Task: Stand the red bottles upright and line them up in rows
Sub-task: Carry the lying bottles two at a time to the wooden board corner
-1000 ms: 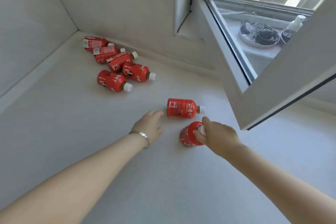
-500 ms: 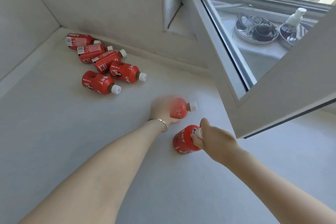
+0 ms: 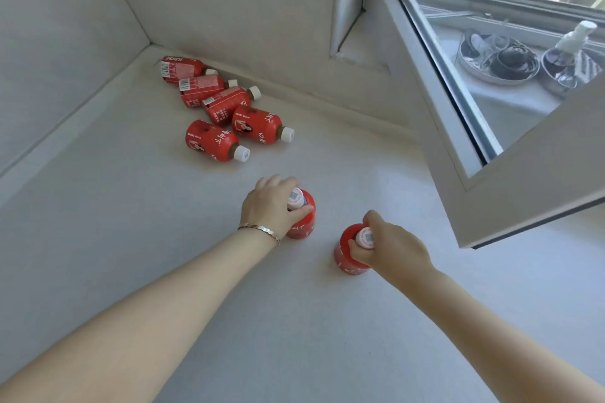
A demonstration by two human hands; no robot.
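Two red bottles with white caps stand upright on the pale ledge [image 3: 98, 239]. My left hand [image 3: 271, 206] grips the left upright bottle [image 3: 302, 226] around its neck and shoulder. My right hand [image 3: 389, 247] holds the right upright bottle [image 3: 347, 255] at its cap. Several more red bottles lie on their sides in a cluster toward the far left corner, the nearest one [image 3: 212, 141] with its cap pointing right, another [image 3: 258, 124] just behind it, and the farthest [image 3: 181, 67] against the wall.
An open window sash [image 3: 523, 199] juts over the ledge just right of my right hand. The back wall [image 3: 262, 10] and left wall [image 3: 49, 42] close off the corner. Outside the glass sit a tray of dark items [image 3: 497, 59] and a spray bottle [image 3: 569, 42].
My left hand reached the lying bottle, took hold of it and stood it upright left of the other. My right hand kept hold of its upright bottle.
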